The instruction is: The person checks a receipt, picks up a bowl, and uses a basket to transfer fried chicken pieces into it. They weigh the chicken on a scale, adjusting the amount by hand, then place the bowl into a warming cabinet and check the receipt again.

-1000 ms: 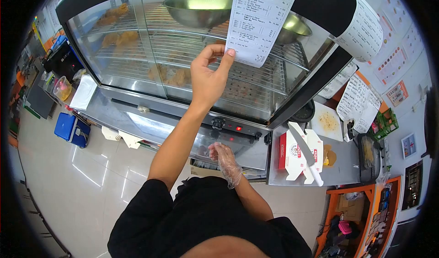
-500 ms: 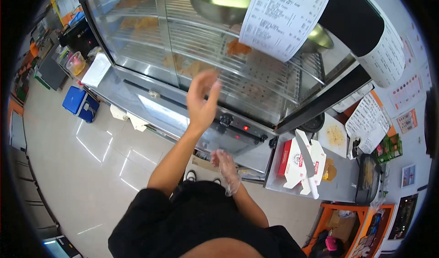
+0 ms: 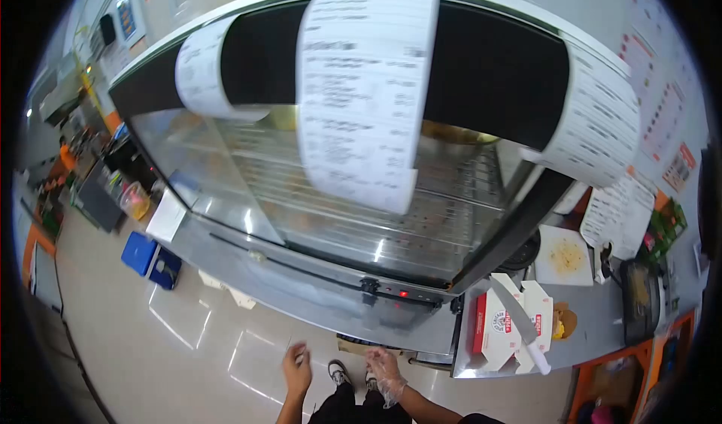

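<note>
My left hand (image 3: pixel 296 367) is low at the bottom of the view, bare, fingers loosely apart, holding nothing. My right hand (image 3: pixel 386 371) is beside it, covered by a clear plastic glove, and also holds nothing. Both hang in front of the base of a glass food warmer (image 3: pixel 353 198). A long printed receipt (image 3: pixel 359 97) hangs from the warmer's black top band, well above both hands. Two more receipts (image 3: pixel 207 78) hang to its left and right.
A red and white food box (image 3: pixel 505 326) with a knife (image 3: pixel 519 322) on it sits on the steel counter (image 3: pixel 594 326) at right, next to a white board (image 3: pixel 564 255). A blue container (image 3: pixel 150 258) stands on the floor at left.
My left hand has let go of the receipt and dropped down next to my right hand. The view has tilted up toward the top of the warmer.
</note>
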Motion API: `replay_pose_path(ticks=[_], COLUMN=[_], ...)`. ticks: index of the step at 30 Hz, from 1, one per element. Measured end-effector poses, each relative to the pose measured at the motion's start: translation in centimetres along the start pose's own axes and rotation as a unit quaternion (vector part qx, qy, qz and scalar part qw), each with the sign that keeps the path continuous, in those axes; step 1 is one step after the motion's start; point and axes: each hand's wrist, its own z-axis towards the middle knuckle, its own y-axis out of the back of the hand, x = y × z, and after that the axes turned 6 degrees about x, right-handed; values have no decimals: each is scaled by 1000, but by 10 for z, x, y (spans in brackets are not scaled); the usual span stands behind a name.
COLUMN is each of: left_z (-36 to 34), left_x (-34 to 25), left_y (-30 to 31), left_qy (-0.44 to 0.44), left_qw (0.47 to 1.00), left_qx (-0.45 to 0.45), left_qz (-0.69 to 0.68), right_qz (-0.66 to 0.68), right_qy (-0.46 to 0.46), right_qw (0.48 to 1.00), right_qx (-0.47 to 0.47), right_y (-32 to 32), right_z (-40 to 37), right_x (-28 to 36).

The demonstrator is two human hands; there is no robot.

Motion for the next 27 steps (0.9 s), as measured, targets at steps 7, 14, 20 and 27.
replay_pose_path(ticks=[7, 14, 20, 27], left_z=[86, 138, 161, 178], left_x=[-194, -200, -186, -179], left_y=[-82, -101, -87, -65], left_qy=[-358, -414, -422, -410], left_qw=[932, 906, 898, 901], left_qx=[17, 31, 86, 93], left_qz=[44, 79, 91, 111], right_qz=[26, 7, -88, -152], right_qy=[100, 221, 326, 329], right_qw=[993, 953, 855, 809], right_qx=[-48, -207, -394, -462], right_y=[-12, -16, -28, -38], right_z=[11, 10, 29, 46], right_x=[95, 169, 228, 247])
